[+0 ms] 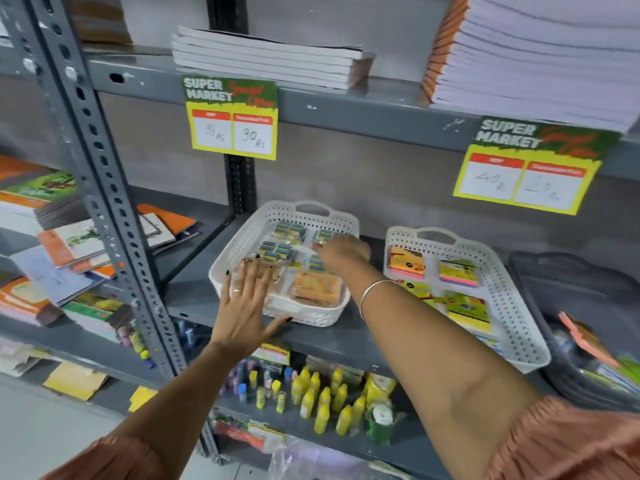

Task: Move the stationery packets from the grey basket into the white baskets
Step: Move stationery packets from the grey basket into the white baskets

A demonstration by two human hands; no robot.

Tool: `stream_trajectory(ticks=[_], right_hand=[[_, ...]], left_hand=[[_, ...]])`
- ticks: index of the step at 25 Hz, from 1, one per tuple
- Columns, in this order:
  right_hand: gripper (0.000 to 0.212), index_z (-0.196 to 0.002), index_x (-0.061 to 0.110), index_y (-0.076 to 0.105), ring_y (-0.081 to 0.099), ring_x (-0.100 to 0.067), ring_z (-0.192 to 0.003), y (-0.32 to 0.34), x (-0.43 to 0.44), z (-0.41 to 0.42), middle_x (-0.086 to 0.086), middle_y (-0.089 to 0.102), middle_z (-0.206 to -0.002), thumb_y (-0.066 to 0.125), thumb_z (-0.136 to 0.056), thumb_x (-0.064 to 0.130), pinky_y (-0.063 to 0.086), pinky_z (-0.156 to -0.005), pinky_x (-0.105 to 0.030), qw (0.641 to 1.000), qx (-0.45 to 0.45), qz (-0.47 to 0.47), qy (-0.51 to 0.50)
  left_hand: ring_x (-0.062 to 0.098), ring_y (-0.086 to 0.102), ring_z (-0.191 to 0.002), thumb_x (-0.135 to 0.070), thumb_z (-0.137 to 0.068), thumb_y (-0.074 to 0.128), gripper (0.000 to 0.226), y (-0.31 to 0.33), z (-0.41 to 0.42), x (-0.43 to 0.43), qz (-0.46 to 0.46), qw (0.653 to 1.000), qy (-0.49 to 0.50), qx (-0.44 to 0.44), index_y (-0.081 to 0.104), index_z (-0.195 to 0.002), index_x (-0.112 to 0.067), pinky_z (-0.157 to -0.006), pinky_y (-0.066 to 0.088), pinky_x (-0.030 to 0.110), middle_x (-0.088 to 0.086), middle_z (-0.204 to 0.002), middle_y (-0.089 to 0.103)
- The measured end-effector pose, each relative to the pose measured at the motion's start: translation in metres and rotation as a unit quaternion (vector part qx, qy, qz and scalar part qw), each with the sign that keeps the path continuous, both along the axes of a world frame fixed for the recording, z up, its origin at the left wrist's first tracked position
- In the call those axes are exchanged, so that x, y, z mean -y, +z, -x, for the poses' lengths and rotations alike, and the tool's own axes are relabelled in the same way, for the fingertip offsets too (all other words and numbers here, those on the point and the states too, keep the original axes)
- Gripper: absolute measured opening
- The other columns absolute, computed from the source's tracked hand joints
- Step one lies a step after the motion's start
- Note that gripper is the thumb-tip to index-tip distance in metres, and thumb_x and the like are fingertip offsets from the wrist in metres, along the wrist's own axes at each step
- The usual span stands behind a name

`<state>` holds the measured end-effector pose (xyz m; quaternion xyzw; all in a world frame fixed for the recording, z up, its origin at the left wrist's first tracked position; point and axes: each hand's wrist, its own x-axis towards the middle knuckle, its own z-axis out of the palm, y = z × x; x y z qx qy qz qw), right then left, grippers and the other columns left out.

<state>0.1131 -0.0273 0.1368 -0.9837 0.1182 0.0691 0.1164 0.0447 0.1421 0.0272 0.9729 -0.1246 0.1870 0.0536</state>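
The left white basket point(242, 237) sits on the middle shelf and holds small blue and yellow packets point(277, 251) and orange-brown packets point(315, 289). My left hand point(242, 303) lies flat with spread fingers over its front left rim, thumb along the front wall. My right hand point(341, 252) reaches into this basket, fingers curled down onto a blue and yellow packet; motion blur hides the grip. The right white basket point(512, 306) holds sticky-note packets point(459, 271). The grey basket point(554, 292) stands at the far right with a few packets point(585, 337) inside.
An upper shelf point(346, 109) with stacked notebooks and two price cards hangs close above the baskets. Glue bottles point(322, 396) fill the shelf below. A slotted steel upright point(114, 209) stands to the left, with notebook piles beyond it.
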Motion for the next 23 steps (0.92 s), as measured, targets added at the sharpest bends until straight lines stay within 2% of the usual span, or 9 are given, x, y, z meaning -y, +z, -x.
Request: stream_trajectory(ticks=[2,4,7,9,11,15,17,19,23], right_hand=[[0.057,-0.129,0.011,0.056,0.055,-0.028,-0.124,0.011,0.034,0.001,-0.011,0.056,-0.136,0.038,-0.094,0.052,0.046,-0.094,-0.035,0.998,0.064,-0.004,-0.021],[0.046,-0.125,0.012,0.06,0.056,-0.028,-0.124,0.02,0.083,0.007,-0.01,0.059,-0.134,0.04,-0.096,0.042,0.045,-0.097,-0.035,0.991,0.109,-0.001,-0.074],[0.043,-0.129,0.01,0.055,0.048,-0.032,-0.13,0.017,0.151,0.023,-0.014,0.054,-0.138,0.042,-0.097,0.035,0.043,-0.101,-0.038,0.983,0.123,0.027,-0.131],[0.039,-0.131,0.009,0.054,0.048,-0.031,-0.131,0.014,0.203,0.04,-0.013,0.052,-0.139,0.045,-0.097,0.025,0.044,-0.101,-0.039,0.974,0.12,0.034,-0.191],[0.038,-0.133,0.01,0.052,0.048,-0.029,-0.132,0.007,0.251,0.065,-0.011,0.051,-0.142,0.044,-0.097,0.017,0.044,-0.102,-0.039,0.96,0.101,0.034,-0.258],[0.039,-0.129,0.006,0.056,0.053,-0.03,-0.129,-0.014,0.32,0.114,-0.014,0.055,-0.138,0.053,-0.091,0.011,0.046,-0.101,-0.038,0.953,0.008,0.052,-0.298],[0.047,-0.131,0.004,0.055,0.054,-0.032,-0.127,-0.028,0.34,0.126,-0.016,0.054,-0.138,0.06,-0.086,0.016,0.048,-0.101,-0.04,0.951,-0.059,0.048,-0.3],[0.06,-0.139,0.01,0.046,0.049,-0.032,-0.13,-0.039,0.352,0.128,-0.015,0.047,-0.144,0.063,-0.083,0.02,0.045,-0.105,-0.04,0.955,-0.1,0.061,-0.273],[0.057,-0.141,0.008,0.042,0.05,-0.029,-0.128,-0.018,0.343,0.144,-0.014,0.048,-0.144,0.06,-0.089,0.02,0.042,-0.103,-0.035,0.961,-0.164,0.103,-0.196]], left_hand=[[0.028,0.002,-0.142,-0.071,-0.083,0.017,0.088,0.001,0.008,0.036,0.018,0.997,-0.07,0.021,0.009,-0.145,-0.008,-0.113,-0.005,0.043,0.014,-0.155,0.01],[0.021,-0.007,-0.142,-0.067,-0.086,0.017,0.083,0.002,0.016,0.087,0.017,0.986,-0.163,0.042,0.006,-0.145,-0.009,-0.113,-0.002,0.04,0.009,-0.154,0.002],[0.019,-0.006,-0.142,-0.065,-0.087,0.022,0.081,-0.006,0.023,0.136,0.03,0.976,-0.215,0.034,0.018,-0.141,-0.005,-0.113,0.004,0.036,0.013,-0.151,0.019],[0.021,0.002,-0.141,-0.068,-0.085,0.024,0.086,-0.017,0.024,0.151,0.038,0.976,-0.215,0.002,0.019,-0.14,-0.002,-0.113,0.004,0.033,0.017,-0.148,0.025],[0.028,0.018,-0.137,-0.072,-0.082,0.025,0.093,-0.03,0.023,0.155,0.035,0.977,-0.208,-0.032,0.02,-0.14,0.001,-0.113,0.005,0.031,0.022,-0.145,0.032],[0.036,0.045,-0.124,-0.08,-0.076,0.016,0.103,-0.052,0.017,0.156,0.007,0.98,-0.165,-0.108,0.032,-0.136,0.002,-0.103,0.03,0.039,0.023,-0.137,0.045],[0.033,0.048,-0.123,-0.082,-0.074,0.013,0.104,-0.058,0.014,0.159,-0.006,0.981,-0.149,-0.123,0.038,-0.133,0.0,-0.1,0.039,0.045,0.02,-0.135,0.05],[0.031,0.048,-0.123,-0.083,-0.072,0.011,0.105,-0.06,0.012,0.159,-0.017,0.983,-0.143,-0.117,0.04,-0.133,-0.002,-0.101,0.038,0.048,0.017,-0.135,0.05],[0.03,0.047,-0.123,-0.083,-0.072,0.009,0.105,-0.059,0.013,0.161,-0.022,0.985,-0.135,-0.109,0.041,-0.133,-0.004,-0.103,0.035,0.047,0.015,-0.135,0.05]])
